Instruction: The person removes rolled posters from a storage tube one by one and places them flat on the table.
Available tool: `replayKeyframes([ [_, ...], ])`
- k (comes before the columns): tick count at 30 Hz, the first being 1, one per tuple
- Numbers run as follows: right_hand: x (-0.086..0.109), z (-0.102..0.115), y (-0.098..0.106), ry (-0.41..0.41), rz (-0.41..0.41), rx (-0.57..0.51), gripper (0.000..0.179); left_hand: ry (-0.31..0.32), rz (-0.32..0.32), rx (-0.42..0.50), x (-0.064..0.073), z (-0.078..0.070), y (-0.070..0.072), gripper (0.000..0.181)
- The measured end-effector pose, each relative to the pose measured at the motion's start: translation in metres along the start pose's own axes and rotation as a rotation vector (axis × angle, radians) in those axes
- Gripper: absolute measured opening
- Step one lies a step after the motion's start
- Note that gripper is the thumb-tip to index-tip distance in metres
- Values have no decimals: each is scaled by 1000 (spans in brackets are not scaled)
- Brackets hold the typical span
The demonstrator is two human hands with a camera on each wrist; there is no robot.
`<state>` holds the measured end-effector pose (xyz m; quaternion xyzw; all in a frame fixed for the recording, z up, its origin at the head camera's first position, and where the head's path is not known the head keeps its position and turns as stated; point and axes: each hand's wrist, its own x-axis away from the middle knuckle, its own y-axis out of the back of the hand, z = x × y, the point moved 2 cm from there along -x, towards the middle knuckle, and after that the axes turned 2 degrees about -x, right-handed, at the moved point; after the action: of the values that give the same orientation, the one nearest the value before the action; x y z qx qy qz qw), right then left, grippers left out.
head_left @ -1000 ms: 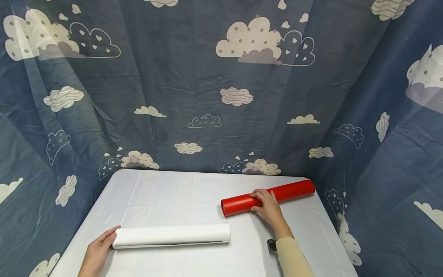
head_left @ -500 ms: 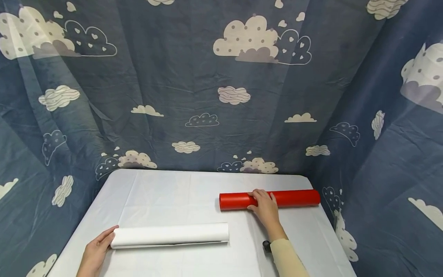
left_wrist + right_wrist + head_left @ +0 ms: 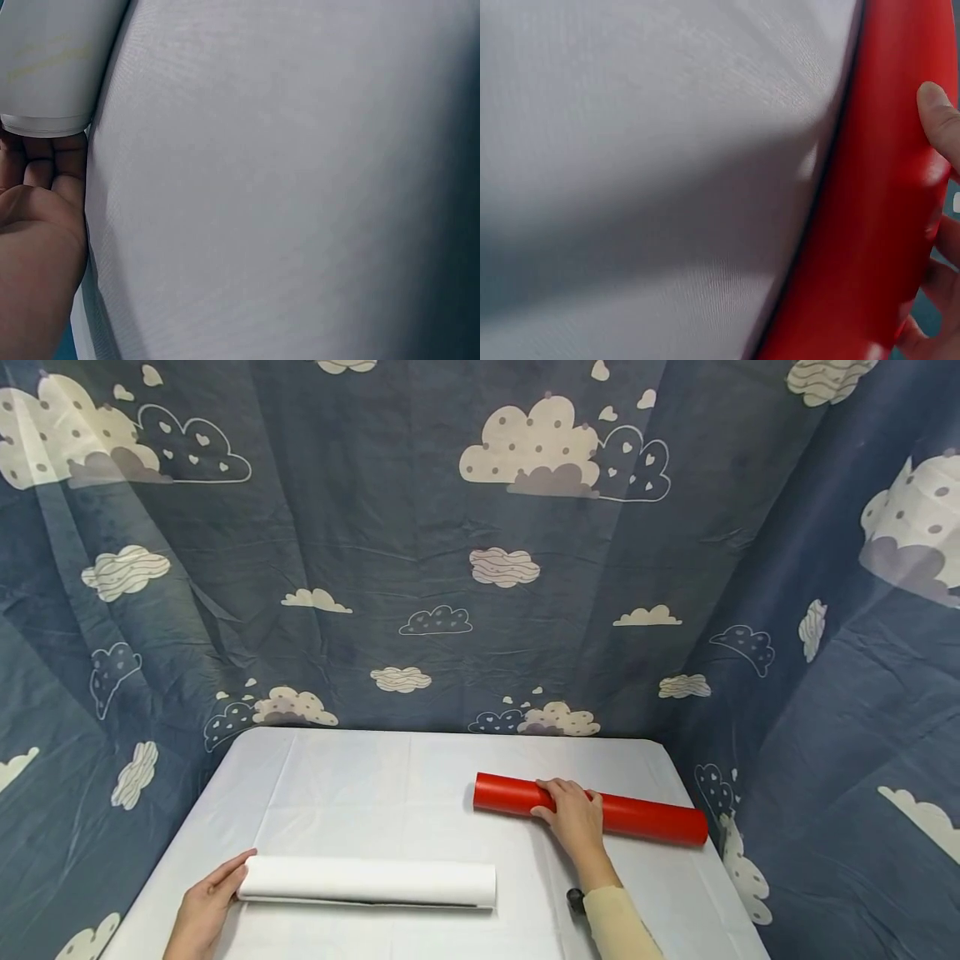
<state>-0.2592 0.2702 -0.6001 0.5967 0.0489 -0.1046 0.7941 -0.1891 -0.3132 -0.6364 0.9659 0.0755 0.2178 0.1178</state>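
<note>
A roll of red sheet material (image 3: 656, 819) lies slanted on the right side of the white-covered table (image 3: 360, 793). My right hand (image 3: 573, 817) grips it from above a little left of its middle. In the right wrist view the thumb presses on one side of the red roll (image 3: 870, 180) and the fingers curl round the other. At the front left lies a white roll (image 3: 375, 882), its long loose edge facing me. My left hand (image 3: 206, 902) holds its left end. The left wrist view has the fingers bent against that end of the white roll (image 3: 52, 67), their tips hidden.
A dark blue curtain (image 3: 360, 643) with printed clouds hangs behind the table and along both sides. The red roll's right end reaches the table's right edge. A small black object (image 3: 576, 901) sits at my right wrist, beside the sleeve (image 3: 618, 922).
My right hand has swung the red roll clockwise, so its right end has come nearer to me. The white roll has turned slightly, its right end lower in view; my left hand stays at its end.
</note>
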Motion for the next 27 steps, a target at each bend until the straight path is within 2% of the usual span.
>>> replayKeyframes([
  [8,3,5,1,-16,-54,-6,59,-1,19,-30,2,-1,1,85],
  [17,4,15,-1,-83,-103,7,56,2,17,-27,0,0,1,82],
  [27,1,27,1,-168,-72,30,55,3,23,-22,0,0,1,81],
])
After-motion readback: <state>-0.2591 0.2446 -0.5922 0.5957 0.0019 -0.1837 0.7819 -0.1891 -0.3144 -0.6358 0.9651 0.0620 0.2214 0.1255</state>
